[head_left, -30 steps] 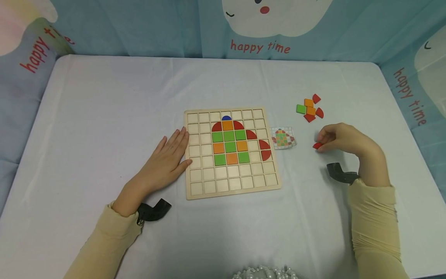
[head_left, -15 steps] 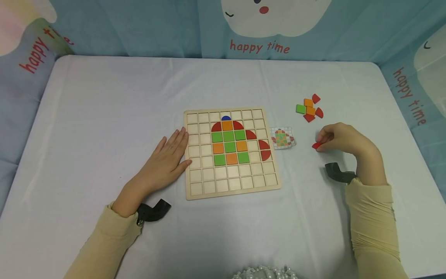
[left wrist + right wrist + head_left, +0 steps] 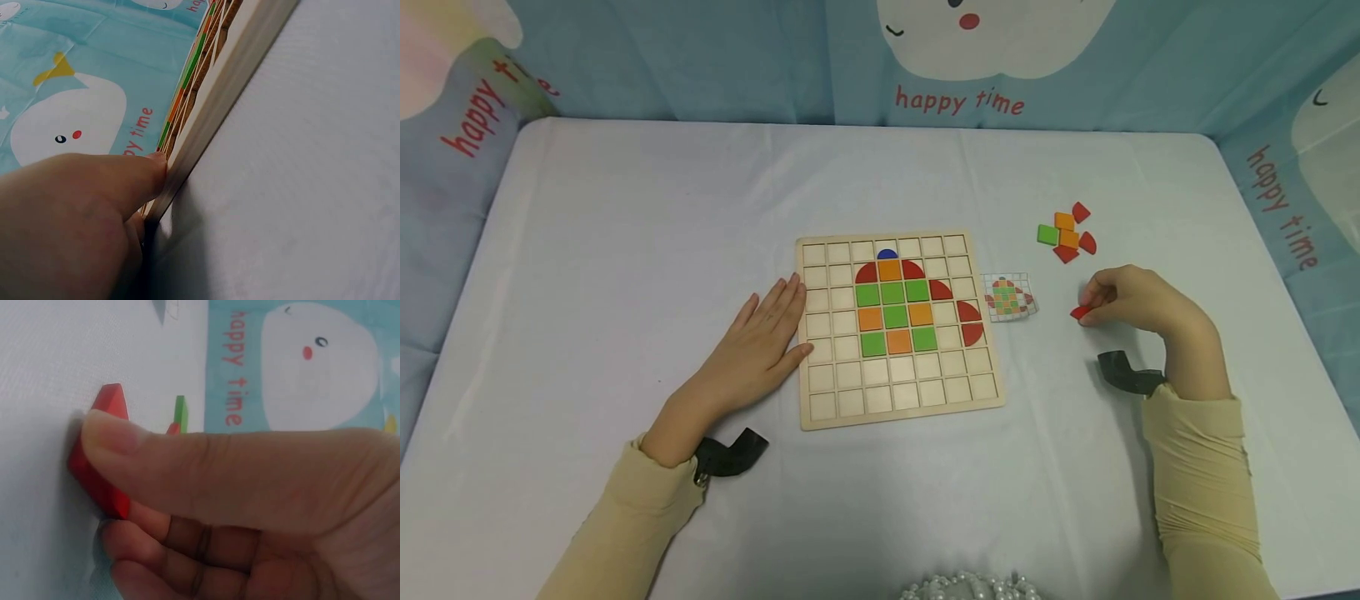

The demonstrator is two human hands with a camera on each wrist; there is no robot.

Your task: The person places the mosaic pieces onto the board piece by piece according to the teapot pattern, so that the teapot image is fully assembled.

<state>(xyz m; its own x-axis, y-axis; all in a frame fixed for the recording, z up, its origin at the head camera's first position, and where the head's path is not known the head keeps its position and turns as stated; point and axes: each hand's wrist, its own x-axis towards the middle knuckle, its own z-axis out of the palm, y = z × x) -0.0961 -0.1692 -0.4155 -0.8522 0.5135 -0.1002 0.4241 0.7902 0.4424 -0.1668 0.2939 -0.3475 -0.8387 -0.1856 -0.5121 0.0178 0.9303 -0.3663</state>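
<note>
A square wooden grid board lies in the middle of the table, with green, orange, red and blue pieces set in some of its cells. My left hand rests with straight fingers along the board's left edge; in the left wrist view the thumb touches the frame's side. Right of the board, my right hand pinches a red quarter-circle piece between thumb and fingers. The right wrist view shows this red piece partly covered by the thumb, close over the white cloth.
A small printed pattern card lies against the board's right side. Beyond the right hand is a loose group of pieces: a green square, orange squares and red quarter-circles. A blue printed curtain borders the table.
My right wrist and forearm have shifted slightly left, the pinched red piece barely moving with them. The left hand and the board have stayed in place.
</note>
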